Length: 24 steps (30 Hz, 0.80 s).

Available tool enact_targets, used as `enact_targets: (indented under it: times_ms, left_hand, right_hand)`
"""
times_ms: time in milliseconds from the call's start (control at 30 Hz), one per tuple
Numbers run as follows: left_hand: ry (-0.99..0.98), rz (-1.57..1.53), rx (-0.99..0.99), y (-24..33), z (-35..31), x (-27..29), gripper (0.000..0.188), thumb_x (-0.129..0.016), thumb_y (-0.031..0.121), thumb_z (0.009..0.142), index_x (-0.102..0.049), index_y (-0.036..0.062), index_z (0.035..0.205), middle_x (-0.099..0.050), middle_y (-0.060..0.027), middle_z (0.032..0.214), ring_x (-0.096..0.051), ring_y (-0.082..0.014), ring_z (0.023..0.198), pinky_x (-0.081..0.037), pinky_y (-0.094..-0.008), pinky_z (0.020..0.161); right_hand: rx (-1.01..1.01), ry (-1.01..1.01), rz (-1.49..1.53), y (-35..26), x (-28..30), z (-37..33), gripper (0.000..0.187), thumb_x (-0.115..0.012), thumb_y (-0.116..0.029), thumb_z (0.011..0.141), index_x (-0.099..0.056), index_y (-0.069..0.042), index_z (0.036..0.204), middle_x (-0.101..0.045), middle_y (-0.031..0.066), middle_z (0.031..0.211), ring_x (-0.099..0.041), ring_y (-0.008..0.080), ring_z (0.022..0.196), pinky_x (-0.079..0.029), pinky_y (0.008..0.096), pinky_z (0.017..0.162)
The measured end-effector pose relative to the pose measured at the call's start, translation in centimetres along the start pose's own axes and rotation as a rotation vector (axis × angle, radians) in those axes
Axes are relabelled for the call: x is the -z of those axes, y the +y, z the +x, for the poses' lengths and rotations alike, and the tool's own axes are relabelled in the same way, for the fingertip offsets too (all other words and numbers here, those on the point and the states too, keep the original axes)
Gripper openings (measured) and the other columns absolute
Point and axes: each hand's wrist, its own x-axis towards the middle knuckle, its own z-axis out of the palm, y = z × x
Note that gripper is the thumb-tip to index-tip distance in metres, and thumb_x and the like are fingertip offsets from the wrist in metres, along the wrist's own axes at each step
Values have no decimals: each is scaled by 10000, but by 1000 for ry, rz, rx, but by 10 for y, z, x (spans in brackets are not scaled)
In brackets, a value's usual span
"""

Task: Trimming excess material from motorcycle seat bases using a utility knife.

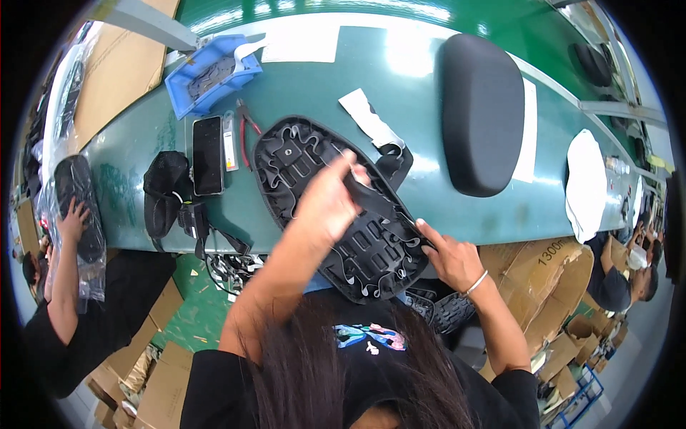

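Shell of ribbed, oval black plastic (368,247) overhangs the glossy green tabletop (300,89). Left hand (330,196) clenches a flat black strip (373,201) above it; right hand (455,263) grips its edge. Gathering around it looks largely done; the strip seems unfastened.

Worn on the head, the fisheye camera looks steeply down over the black shirt (407,375) onto the green worktable (300,86), with the left hand (327,202) and right hand (454,261) near mid-view; its wide sweep (straight edges bow toward the dark rim) takes in co-workers (107,314) at both sides.
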Motion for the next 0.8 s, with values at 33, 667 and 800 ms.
enact_targets:
  times_ms: [33,667,800]
  left_hand:
    - [53,184,5,-23,-10,-16,190,-534,244,932,-543,58,965,-592,-54,847,-588,-157,767,-489,-326,748]
    - [-469,2355,-866,-77,-29,-36,439,-707,422,692,-627,58,923,-536,-84,962,-455,-249,976,-345,-375,827]
    - [-889,2382,-1009,-97,22,-16,290,-679,374,717,-651,87,744,-538,-42,856,-460,-214,925,-346,-360,777]
  right_hand:
    - [-18,5,5,0,5,3,559,-568,-183,864,-366,-219,1384,-591,160,746,-584,379,650,-472,466,617]
    - [-206,131,265,15,-44,-66,511,-559,-212,872,-395,-226,1356,-628,188,810,-610,384,709,-481,483,623]
    - [-166,189,302,23,-50,-70,490,-544,-218,884,-394,-216,1350,-636,177,865,-608,396,754,-484,488,649]
